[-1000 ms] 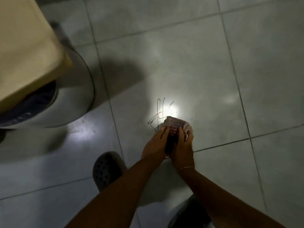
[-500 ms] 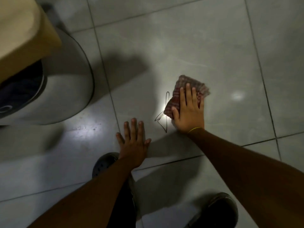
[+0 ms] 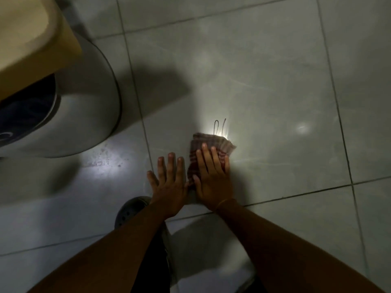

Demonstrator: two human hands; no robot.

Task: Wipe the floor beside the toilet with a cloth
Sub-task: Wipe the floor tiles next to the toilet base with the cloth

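Right hand (image 3: 211,182) flat, fingers spread, pressing checked cloth (image 3: 213,144) onto floor tile (image 3: 275,81); left hand (image 3: 169,187) open, empty, just beside it; toilet (image 3: 84,115) well left of both

Bare forearms without sleeves, a thin gold-coloured bangle (image 3: 225,201) at the right wrist, and a dark perforated clog (image 3: 129,209) on one foot.

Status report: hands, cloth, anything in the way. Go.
Right hand flat on the cloth, pressing it to the floor. Left hand flat on bare tile beside it. Toilet well left, nothing blocking.
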